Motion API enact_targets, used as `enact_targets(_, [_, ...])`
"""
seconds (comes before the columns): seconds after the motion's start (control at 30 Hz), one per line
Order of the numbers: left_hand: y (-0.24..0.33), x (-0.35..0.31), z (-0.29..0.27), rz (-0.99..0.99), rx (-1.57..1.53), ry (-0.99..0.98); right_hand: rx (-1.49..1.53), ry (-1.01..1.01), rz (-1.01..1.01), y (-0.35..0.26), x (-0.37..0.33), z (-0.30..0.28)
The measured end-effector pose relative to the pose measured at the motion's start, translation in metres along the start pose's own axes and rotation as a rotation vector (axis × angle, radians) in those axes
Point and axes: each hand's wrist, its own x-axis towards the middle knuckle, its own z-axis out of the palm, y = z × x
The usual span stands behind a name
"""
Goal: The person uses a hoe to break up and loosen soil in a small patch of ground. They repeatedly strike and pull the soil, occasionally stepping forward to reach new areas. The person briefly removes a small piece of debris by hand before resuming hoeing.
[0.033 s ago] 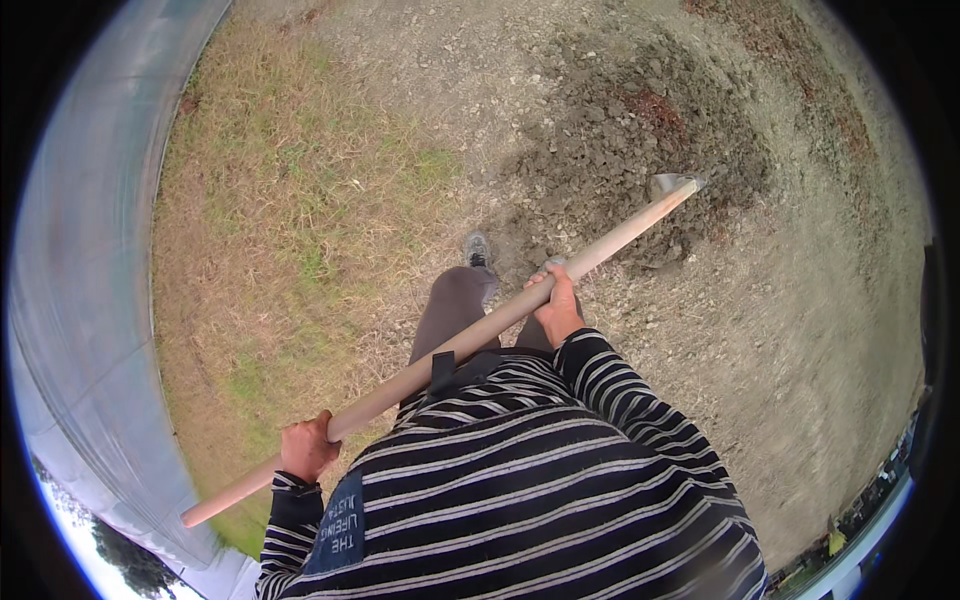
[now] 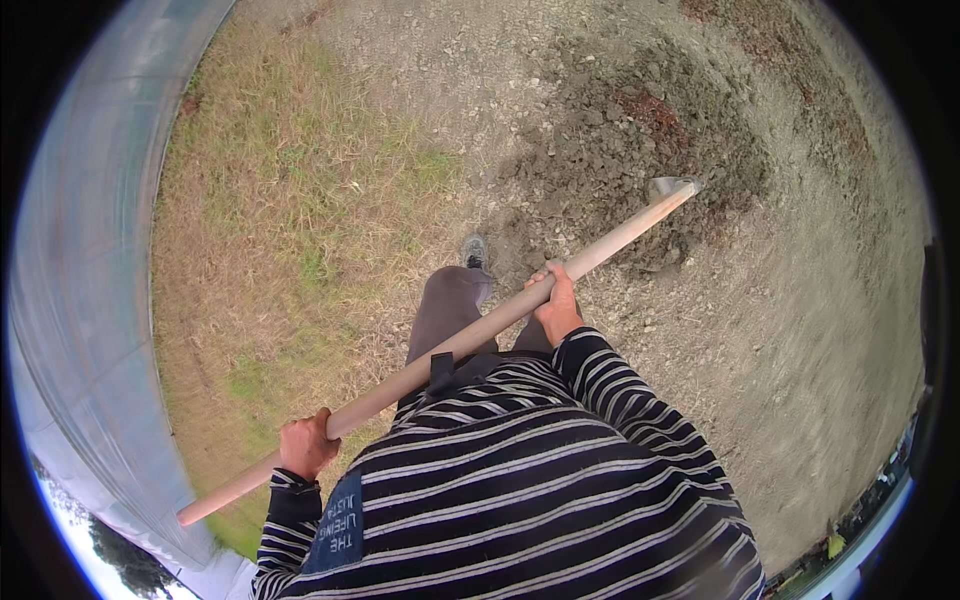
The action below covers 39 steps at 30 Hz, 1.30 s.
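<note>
Left hand (image 2: 308,447) and right hand (image 2: 560,310) in closed grips round a wooden handle (image 2: 498,320), blade (image 2: 665,187) apparently on soil (image 2: 590,150).

Daylight covering grass (image 2: 290,230) and soil (image 2: 600,140) evenly, shadows showing faint. Sky (image 2: 78,542) glaring white, lower left. Fisheye bending plastic sheet (image 2: 95,260) near rim; black border ringing view. Right-side gravel (image 2: 830,360) looking smeared; smudge (image 2: 695,578) blurring shirt (image 2: 500,490).
</note>
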Motion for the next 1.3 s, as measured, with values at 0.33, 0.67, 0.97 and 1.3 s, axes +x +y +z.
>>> enact_targets(0.33, [-0.034, 0.023, 0.032, 0.036, 0.001, 0.012, 0.003, 0.146, -0.094, 0.023, -0.001, 0.009])
enact_targets(0.67, [-0.149, 0.076, -0.001, 0.143, -0.068, -0.085, 0.003, 0.214, -0.201, 0.085, -0.024, 0.088])
enact_targets(0.97, [-0.202, 0.109, -0.009, 0.198, -0.032, -0.037, 0.113, 0.134, -0.191, 0.119, -0.032, 0.109])
enact_targets(1.3, [-0.259, 0.163, -0.030, 0.093, 0.010, -0.280, 0.022, 0.392, -0.297, 0.166, -0.047, 0.131])
